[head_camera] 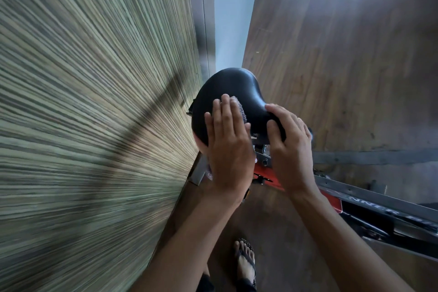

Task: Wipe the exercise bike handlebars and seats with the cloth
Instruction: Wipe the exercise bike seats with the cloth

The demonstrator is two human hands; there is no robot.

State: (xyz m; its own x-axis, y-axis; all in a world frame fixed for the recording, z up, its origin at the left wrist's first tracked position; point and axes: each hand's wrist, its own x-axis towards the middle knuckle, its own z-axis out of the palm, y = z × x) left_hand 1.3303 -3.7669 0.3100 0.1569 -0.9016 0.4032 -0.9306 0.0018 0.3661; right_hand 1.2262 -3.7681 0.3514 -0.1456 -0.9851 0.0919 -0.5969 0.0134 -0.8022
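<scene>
Sandalled foot (245, 262) at the bottom. Left hand (227, 147) lies flat, fingers straight, pressing the cloth (238, 108) onto the seat (227, 85) top — right hand (289, 144) is curled round the seat's narrow end. Frame (379, 211) runs off right. Seat's left edge sits just beside the wall (94, 102) — open floor (343, 66) beyond and right.

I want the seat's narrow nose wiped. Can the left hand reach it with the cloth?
Probably not fully: the right hand grips the nose, covering it, while the left hand presses the cloth on the seat.
</scene>
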